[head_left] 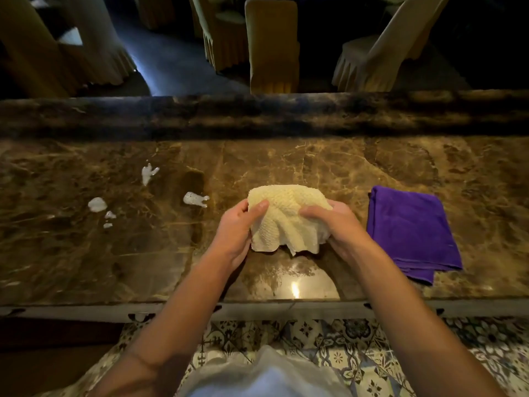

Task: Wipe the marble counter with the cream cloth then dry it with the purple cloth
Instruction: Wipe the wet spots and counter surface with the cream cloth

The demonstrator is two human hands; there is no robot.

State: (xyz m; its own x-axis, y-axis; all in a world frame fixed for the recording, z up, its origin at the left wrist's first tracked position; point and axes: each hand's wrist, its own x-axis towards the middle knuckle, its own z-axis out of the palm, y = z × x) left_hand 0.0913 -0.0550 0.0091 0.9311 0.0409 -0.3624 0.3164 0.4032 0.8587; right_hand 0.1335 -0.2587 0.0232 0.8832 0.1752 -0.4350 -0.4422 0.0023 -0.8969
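Foam blobs (194, 198) left of held cream cloth (286, 222), purple cloth (412, 233) right.

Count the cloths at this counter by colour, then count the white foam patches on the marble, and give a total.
Cream cloth: 1, held in both hands
Purple cloth: 1, lying folded on the counter
White foam patches: 5, left of the hands; two are very small
Total: 7

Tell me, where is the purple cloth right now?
In the head view the purple cloth lies folded on the marble counter, on the person's right, just beyond the right hand that holds the cream cloth.
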